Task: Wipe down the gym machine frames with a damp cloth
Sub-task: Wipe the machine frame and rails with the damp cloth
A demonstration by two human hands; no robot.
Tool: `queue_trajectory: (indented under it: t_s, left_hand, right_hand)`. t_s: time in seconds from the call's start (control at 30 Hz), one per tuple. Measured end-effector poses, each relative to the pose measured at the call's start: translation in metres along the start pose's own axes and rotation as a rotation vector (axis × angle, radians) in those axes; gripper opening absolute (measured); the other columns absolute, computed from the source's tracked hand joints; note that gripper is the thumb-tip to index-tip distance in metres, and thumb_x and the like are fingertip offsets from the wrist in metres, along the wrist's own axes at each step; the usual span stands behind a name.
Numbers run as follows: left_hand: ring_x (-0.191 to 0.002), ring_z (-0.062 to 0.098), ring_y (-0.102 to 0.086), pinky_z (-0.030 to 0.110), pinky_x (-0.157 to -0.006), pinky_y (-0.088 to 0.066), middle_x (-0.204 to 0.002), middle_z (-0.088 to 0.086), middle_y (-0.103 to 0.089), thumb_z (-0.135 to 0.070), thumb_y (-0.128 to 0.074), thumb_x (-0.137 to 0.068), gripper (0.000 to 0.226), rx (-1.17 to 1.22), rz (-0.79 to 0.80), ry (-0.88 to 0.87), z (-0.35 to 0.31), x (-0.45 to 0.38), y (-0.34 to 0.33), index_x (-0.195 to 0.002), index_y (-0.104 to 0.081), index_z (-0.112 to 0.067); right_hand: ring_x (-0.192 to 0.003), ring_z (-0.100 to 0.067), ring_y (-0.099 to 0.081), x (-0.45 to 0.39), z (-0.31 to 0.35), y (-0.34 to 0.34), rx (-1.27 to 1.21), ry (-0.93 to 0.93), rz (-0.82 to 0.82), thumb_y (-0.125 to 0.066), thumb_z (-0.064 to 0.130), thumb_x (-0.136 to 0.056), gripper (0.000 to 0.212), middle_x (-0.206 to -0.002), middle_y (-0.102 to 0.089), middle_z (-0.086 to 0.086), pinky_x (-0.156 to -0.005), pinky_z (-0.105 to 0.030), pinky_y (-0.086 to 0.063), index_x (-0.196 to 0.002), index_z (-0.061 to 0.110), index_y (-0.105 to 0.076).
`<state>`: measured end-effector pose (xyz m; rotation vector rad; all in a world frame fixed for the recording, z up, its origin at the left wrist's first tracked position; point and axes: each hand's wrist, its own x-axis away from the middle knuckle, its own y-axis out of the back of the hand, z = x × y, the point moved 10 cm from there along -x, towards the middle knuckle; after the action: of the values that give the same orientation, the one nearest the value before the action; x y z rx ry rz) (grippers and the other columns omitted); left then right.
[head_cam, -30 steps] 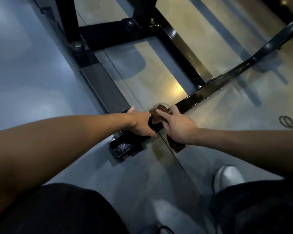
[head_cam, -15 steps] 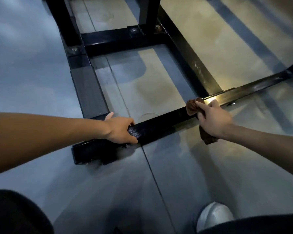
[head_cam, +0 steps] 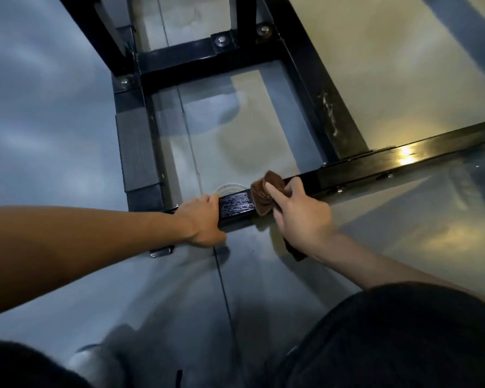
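A person crouches over the low black frame (head_cam: 356,163) of a gym machine, seen from above with both bare arms reaching forward. The right hand (head_cam: 300,217) grasps a brown cloth (head_cam: 263,191), with the fingers curled round it and the forefinger laid along its top, and presses it onto the upper face of the nearest bar (head_cam: 235,205), which runs across the floor from lower left to upper right. A loose tail of the cloth hangs down below the wrist on the near side of the bar. The left hand (head_cam: 205,219) rests on the same bar just to the left of the cloth, with the fingers bent over the far edge and the thumb lying on the near side, so it grips the bar. Between the 2 hands a short stretch of the bar shows a wet, beaded sheen. Farther right the bar catches a bright yellow glare. A second bar (head_cam: 331,113) with pale smears on it meets the near bar at a bolted joint, and a cross bar (head_cam: 196,58) with 3 visible bolts ties the frame together farther back. A dull grey step pad (head_cam: 137,152) lies along the left rail. The glossy floor (head_cam: 389,65) is grey and beige with a seam line. No brand, label or writing can be read anywhere. Dark clothing (head_cam: 403,340) over the knees fills the bottom corners.
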<state>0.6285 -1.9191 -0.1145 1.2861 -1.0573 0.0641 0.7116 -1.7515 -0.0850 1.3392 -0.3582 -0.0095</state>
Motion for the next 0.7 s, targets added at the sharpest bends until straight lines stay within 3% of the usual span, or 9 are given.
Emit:
queue_trajectory:
  t_s: [0.13,0.27,0.37,0.43,0.5,0.6,0.7]
  left_hand:
    - [-0.120,0.036,-0.055,0.038,-0.091,-0.048,-0.136,0.016,-0.051,-0.046,-0.070,-0.085,0.071,-0.029,0.052,-0.040,-0.007,-0.002,0.012,-0.137,-0.039,-0.008]
    - [-0.122,0.035,-0.056,0.041,-0.099,-0.050,-0.137,0.014,-0.054,-0.055,-0.075,-0.080,0.086,-0.055,-0.012,-0.165,-0.027,-0.034,0.023,-0.142,-0.036,-0.011]
    - [-0.113,0.033,-0.062,0.041,-0.094,-0.053,-0.128,0.011,-0.061,-0.062,-0.076,-0.077,0.084,0.021,0.041,-0.221,-0.051,-0.056,0.019,-0.134,-0.040,-0.013]
    - [-0.105,0.031,-0.062,0.036,-0.083,-0.051,-0.117,0.006,-0.062,-0.058,-0.075,-0.081,0.073,0.030,0.051,-0.247,-0.063,-0.059,0.019,-0.129,-0.044,-0.013]
    - [-0.101,0.032,-0.061,0.031,-0.073,-0.044,-0.115,0.010,-0.062,-0.050,-0.074,-0.085,0.060,0.011,0.008,-0.257,-0.066,-0.057,0.027,-0.125,-0.050,-0.010]
    - [-0.101,0.034,-0.066,0.030,-0.070,-0.044,-0.113,0.012,-0.068,-0.049,-0.071,-0.085,0.048,0.002,-0.053,-0.283,-0.062,-0.058,0.031,-0.115,-0.062,-0.012]
    - [-0.096,0.034,-0.067,0.030,-0.070,-0.048,-0.108,0.010,-0.071,-0.051,-0.067,-0.084,0.040,0.020,-0.085,-0.370,-0.064,-0.059,0.031,-0.109,-0.064,-0.019]
  right_hand:
    - [-0.054,-0.029,-0.055,0.017,-0.033,0.004,-0.057,-0.049,-0.119,-0.074,0.030,-0.088,0.059,-0.116,-0.048,-0.008,-0.048,-0.027,-0.036,-0.145,0.032,-0.057]
    - [-0.071,-0.036,-0.063,0.020,-0.109,0.020,-0.100,-0.244,-0.299,-0.065,0.030,-0.093,0.053,-0.121,-0.048,-0.010,-0.063,-0.036,-0.046,-0.146,0.029,-0.058]
    - [-0.082,-0.036,-0.062,0.023,-0.146,0.026,-0.119,-0.405,-0.348,-0.055,0.033,-0.100,0.052,-0.126,-0.044,-0.013,-0.074,-0.041,-0.051,-0.151,0.024,-0.053]
    - [-0.086,-0.035,-0.063,0.022,-0.126,0.021,-0.129,-0.406,-0.307,-0.053,0.036,-0.102,0.052,-0.129,-0.042,-0.012,-0.080,-0.044,-0.054,-0.153,0.024,-0.050]
    - [-0.084,-0.036,-0.066,0.022,-0.079,0.015,-0.124,-0.304,-0.268,-0.055,0.037,-0.100,0.052,-0.133,-0.042,-0.010,-0.074,-0.043,-0.055,-0.151,0.026,-0.051]
    - [-0.083,-0.030,-0.070,0.022,-0.004,-0.003,-0.096,-0.086,-0.227,-0.062,0.033,-0.097,0.051,-0.146,-0.040,0.000,-0.059,-0.038,-0.055,-0.147,0.029,-0.054]
    - [-0.096,-0.022,-0.072,0.014,0.020,-0.007,-0.109,0.014,-0.224,-0.063,0.030,-0.094,0.051,-0.152,-0.044,0.012,-0.062,-0.039,-0.060,-0.145,0.031,-0.056]
